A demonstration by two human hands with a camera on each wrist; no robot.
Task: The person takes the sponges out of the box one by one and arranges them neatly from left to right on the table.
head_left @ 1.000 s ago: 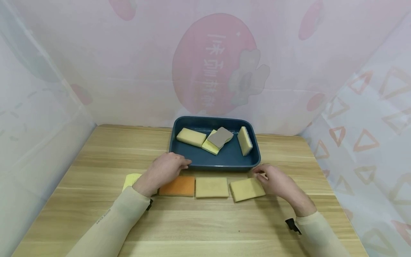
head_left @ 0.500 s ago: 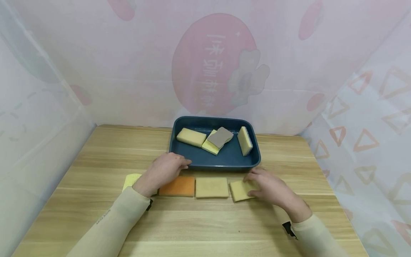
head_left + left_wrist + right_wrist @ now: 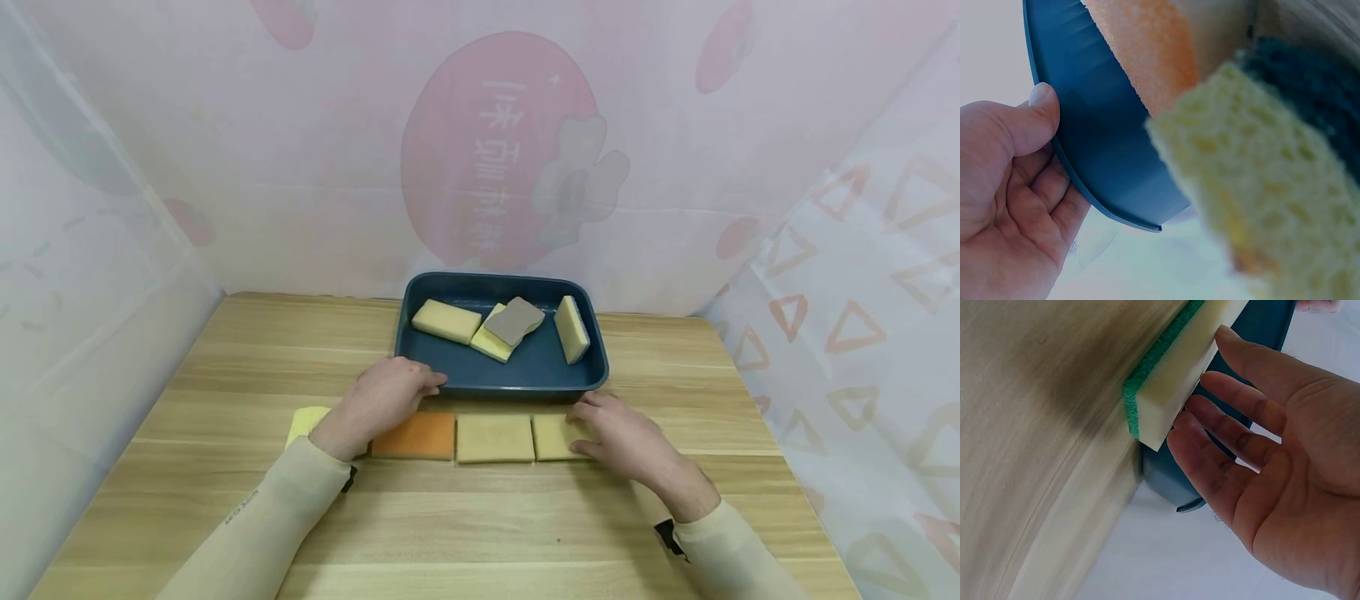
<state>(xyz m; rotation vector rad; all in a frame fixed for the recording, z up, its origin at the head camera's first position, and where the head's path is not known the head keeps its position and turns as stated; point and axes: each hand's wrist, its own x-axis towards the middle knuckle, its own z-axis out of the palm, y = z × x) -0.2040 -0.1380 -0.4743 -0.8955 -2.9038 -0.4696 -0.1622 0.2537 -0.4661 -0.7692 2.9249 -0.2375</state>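
Note:
In the head view, my left hand [image 3: 381, 406] grips the front-left rim of a dark blue tray [image 3: 517, 375]; the left wrist view shows the thumb over the rim and the fingers outside it. My right hand [image 3: 624, 439] rests with loosely straight fingers on the rightmost pale yellow sponge [image 3: 552, 437], covering its right part. A green scouring layer [image 3: 1154, 359] lies under that sponge. Beside it sit another pale yellow sponge [image 3: 495, 438] and an orange sponge [image 3: 414, 436], in a row. A brighter yellow sponge [image 3: 305, 423] is partly hidden by the left forearm.
Inside the tray lie a pale yellow sponge [image 3: 446, 321], a grey sponge [image 3: 514, 320] on top of a yellow sponge [image 3: 492, 345], and a sponge standing on edge [image 3: 572, 330]. The wooden table [image 3: 495, 533] meets patterned cloth walls at the back and sides.
My right hand has moved from the sponge's far right corner onto its top. The rightmost sponge has shifted left and straightened, now lined up against its neighbour. The left hand stays put.

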